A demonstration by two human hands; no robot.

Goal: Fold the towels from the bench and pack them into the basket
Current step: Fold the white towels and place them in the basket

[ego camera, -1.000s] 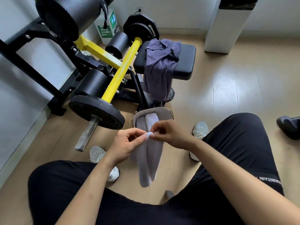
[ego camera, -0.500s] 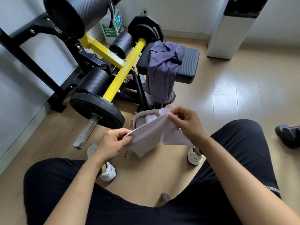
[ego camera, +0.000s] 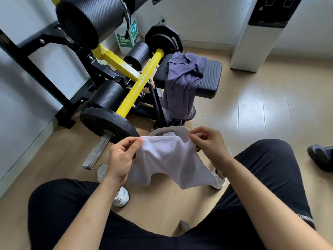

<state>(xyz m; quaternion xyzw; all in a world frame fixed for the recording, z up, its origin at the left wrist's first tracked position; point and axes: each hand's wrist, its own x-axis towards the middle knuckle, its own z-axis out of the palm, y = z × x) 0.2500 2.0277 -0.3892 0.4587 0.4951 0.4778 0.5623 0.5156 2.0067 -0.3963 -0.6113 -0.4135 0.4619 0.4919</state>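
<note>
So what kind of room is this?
Probably a small gym or workout room: a black weight plate sits at the end of a yellow bar, thick foam rollers stick out from the machine, and a purple towel hangs over a padded bench.

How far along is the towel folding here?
Done: a pale towel already lies in the basket. In hand: the left hand and right hand pinch the top corners of a light towel, spread open and not yet folded. Left: a purple towel hangs crumpled over the bench, untouched.
</note>
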